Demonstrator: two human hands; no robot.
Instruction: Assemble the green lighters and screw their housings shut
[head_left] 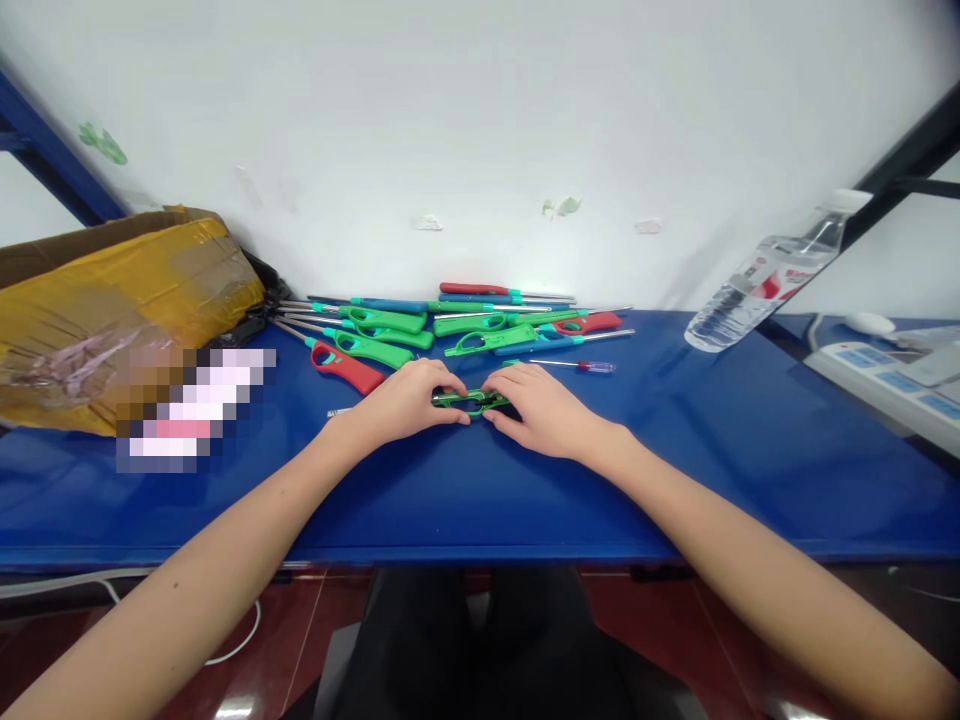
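Both hands meet near the middle of the blue table. My left hand (412,400) pinches the left end of a green utility lighter casing (475,404), thumb below and fingers above. The fingers of my right hand (541,412) are closed on its right end. The trigger loop shows in the gap between my hands, and small dark parts are visible in the casing. My fingers hide both ends. Just beyond my hands lies a screwdriver (596,367) with a clear purple handle. A pile of green, red and blue lighters (386,345) spreads behind them.
A taped yellow carton (150,310) stands at the left, with a blurred-out pale item beside it. At the right a water bottle (757,285) leans at a tilt, near a white power strip (885,385). A white wall (480,120) rises behind the table (480,510).
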